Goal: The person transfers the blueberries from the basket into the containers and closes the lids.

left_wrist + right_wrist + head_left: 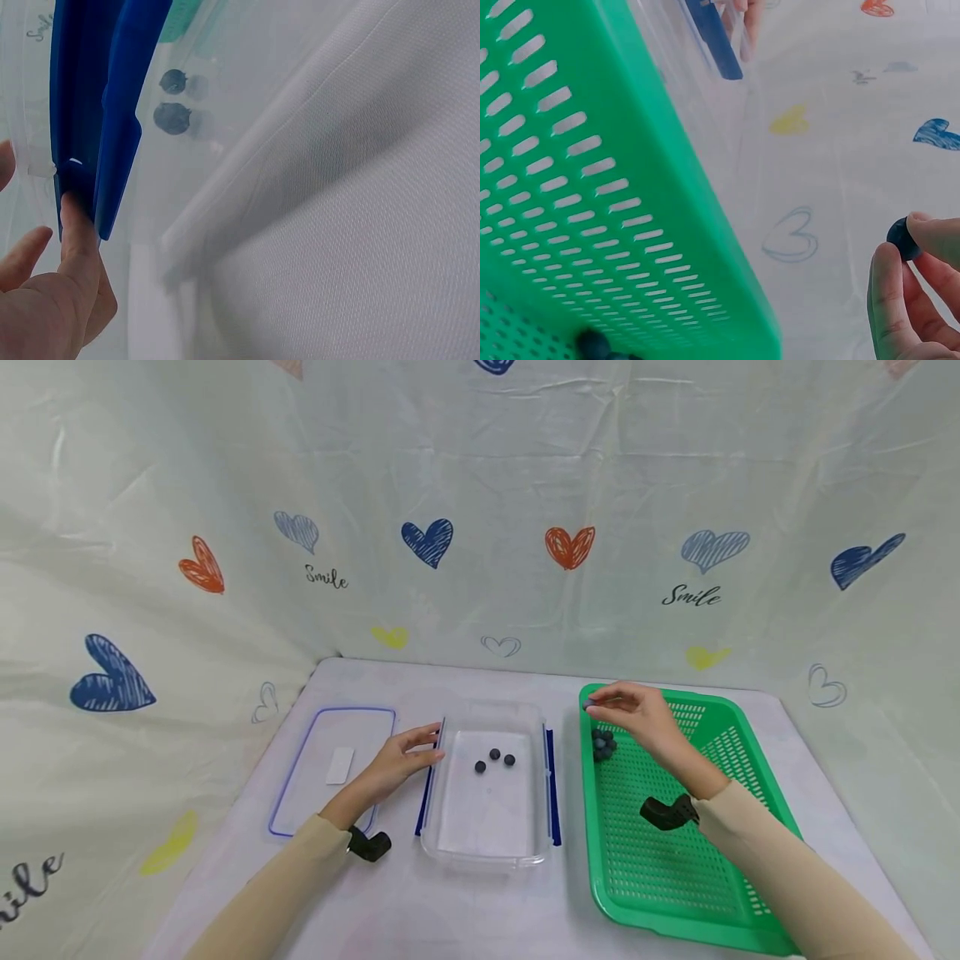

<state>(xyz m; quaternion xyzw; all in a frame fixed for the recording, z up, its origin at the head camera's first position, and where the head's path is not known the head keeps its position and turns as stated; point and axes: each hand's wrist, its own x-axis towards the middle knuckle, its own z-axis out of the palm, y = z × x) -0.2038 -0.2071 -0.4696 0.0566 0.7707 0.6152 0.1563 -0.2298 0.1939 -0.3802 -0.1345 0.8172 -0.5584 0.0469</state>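
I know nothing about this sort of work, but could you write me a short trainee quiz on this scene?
1. Count: how many blueberries lie in the clear plastic container?
2. True or false: the blue-rimmed lid is fitted on the container.
3. Choose: what does the right hand pinch?
A) a blue latch
B) a single blueberry
C) the green basket's rim

Key:
1. Three.
2. False; the blue-rimmed lid lies on the table, to the person's left of the container.
3. B.
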